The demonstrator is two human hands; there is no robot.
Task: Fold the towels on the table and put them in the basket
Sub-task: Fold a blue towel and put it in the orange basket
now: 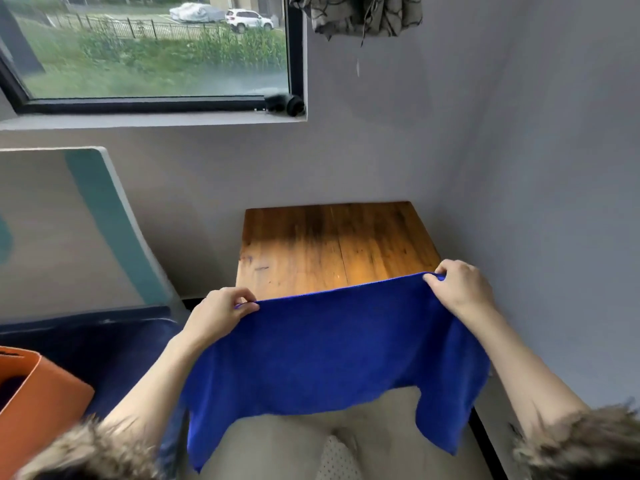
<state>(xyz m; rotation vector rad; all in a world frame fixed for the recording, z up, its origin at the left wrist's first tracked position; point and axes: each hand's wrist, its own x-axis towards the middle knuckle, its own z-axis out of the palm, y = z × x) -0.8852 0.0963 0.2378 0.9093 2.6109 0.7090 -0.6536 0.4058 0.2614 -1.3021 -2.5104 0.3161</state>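
Both hands are up holding a blue towel (329, 344) by its top edge, spread out wide in front of the person. The left hand (218, 315) pinches the left corner, thumb and fingers curled tight onto the cloth, and the right hand (460, 289) does the same at the right corner, a bit higher and farther out. The towel hangs down from there over the near edge of the wooden table (332, 244) and covers the person's lap, with its bottom edge sagging unevenly, lower at both sides. An orange basket (38, 400) sits off to the lower left, well apart from the towel. The table is tucked in the corner under a window (152, 50).
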